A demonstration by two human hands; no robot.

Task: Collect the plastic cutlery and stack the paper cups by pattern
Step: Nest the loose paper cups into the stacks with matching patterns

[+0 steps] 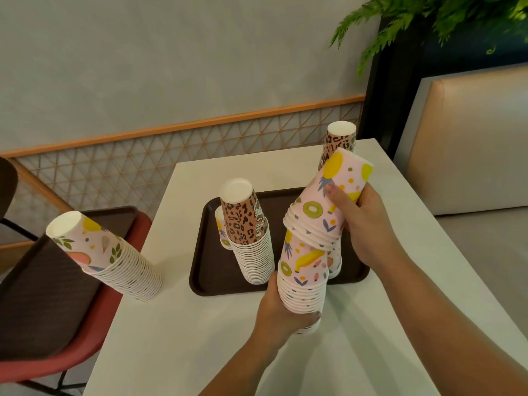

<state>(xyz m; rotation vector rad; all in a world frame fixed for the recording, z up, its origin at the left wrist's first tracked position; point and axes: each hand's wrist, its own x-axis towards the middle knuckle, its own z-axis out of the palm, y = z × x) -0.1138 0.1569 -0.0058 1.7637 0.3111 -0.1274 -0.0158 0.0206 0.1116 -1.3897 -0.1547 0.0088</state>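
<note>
Left of the brown tray (205, 284), a tall fruit-print stack (114, 261) leans at the table's edge. On the tray stands a leopard-print stack (251, 241). At the tray's near edge the left hand (281, 315) grips the base of a pink fruit stack (303, 278), while the right hand (363, 215) clamps a shorter fruit bundle (328, 201) tilted over its top — misaligned rims could jam or topple both. Beyond the tray's right corner sits another leopard cup (340, 138). No cutlery is visible. The white table (177, 338) adjoins a lattice-trimmed wall (171, 141), a fern (428, 21) and a tan seat (471, 138).
</note>
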